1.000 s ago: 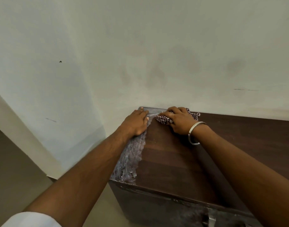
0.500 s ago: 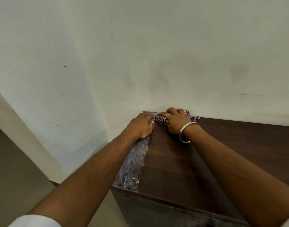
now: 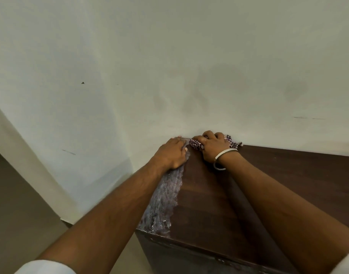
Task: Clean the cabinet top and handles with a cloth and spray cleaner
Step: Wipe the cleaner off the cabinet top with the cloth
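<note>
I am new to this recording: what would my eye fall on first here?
Two bare arms reach to the far left corner of a dark cabinet top. There the right hand presses a checked cloth against the wall. The left hand rests on crinkled plastic wrap along the left edge.

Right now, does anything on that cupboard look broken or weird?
Yes. A strip of crinkly clear plastic wrap clings along the left edge of the dark wooden cabinet top, ragged and partly peeled. The wall above has faint dark smudges.
</note>
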Available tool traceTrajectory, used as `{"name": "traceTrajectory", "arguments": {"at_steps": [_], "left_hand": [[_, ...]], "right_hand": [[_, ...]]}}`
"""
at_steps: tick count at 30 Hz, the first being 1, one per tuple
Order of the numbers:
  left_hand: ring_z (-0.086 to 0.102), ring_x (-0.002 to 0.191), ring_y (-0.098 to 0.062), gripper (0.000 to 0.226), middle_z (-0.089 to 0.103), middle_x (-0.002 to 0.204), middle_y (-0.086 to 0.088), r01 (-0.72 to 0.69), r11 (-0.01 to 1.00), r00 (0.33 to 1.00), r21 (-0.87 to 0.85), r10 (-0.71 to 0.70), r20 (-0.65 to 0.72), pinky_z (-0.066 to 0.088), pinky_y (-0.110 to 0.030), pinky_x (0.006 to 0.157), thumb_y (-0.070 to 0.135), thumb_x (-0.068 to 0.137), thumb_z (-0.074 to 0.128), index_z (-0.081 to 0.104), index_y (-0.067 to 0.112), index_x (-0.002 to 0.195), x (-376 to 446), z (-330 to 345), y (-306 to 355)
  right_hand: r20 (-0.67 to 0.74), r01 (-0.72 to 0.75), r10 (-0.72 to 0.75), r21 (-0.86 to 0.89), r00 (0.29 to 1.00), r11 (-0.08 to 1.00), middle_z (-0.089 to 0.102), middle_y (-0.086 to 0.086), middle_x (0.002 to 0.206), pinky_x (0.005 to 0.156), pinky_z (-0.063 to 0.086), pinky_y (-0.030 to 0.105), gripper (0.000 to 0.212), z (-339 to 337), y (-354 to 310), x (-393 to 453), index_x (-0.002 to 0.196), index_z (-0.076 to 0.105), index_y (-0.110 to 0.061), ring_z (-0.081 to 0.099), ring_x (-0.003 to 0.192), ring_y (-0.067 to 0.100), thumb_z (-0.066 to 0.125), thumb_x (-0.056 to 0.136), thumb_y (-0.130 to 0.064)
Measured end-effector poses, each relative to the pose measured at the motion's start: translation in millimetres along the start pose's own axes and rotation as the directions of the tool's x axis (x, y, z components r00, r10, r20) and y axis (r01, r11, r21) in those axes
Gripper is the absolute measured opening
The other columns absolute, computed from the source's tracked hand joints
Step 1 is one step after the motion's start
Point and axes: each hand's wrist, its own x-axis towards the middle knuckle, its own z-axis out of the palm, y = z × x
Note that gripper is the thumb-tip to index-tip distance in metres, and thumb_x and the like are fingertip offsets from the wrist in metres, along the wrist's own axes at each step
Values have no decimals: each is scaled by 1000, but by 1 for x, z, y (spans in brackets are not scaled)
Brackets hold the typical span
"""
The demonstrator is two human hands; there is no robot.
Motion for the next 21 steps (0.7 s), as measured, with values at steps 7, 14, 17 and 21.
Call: {"name": "traceTrajectory", "arguments": {"at_steps": [7,14,17,21], "left_hand": [[7,150,-18,55,9,164,-4,11,999,1000,-41,-11,-3,11,-37,122,34,105,26,16,14,155,4,5,-3],[7,151,-19,54,8,163,-6,4,999,1000,-36,-5,-9,6,-31,122,33,106,24,16,13,155,1,5,-5],[9,150,-21,55,9,163,-6,8,999,1000,-43,-9,-5,9,-36,123,35,106,24,16,14,156,2,6,-8],[10,150,-22,55,9,163,-5,16,999,1000,-51,-16,-6,11,-39,122,36,105,24,17,14,155,2,6,-12]], "right_hand": [[61,84,-83,-7,995,996,27,-1,147,112,27,47,53,-1,9,-1,143,29,-39,24,132,34,44,94,-26],[33,-29,30,-20,999,999,26,3,147,110,26,50,56,-4,-11,8,143,30,-37,24,131,36,44,92,-19],[29,-10,10,-1,1000,1000,27,4,146,110,26,49,54,-2,-18,10,142,31,-37,25,131,36,45,92,-22],[35,24,-24,12,999,1000,28,3,145,109,26,49,54,-2,-13,6,142,31,-37,24,131,35,45,92,-21]]}}
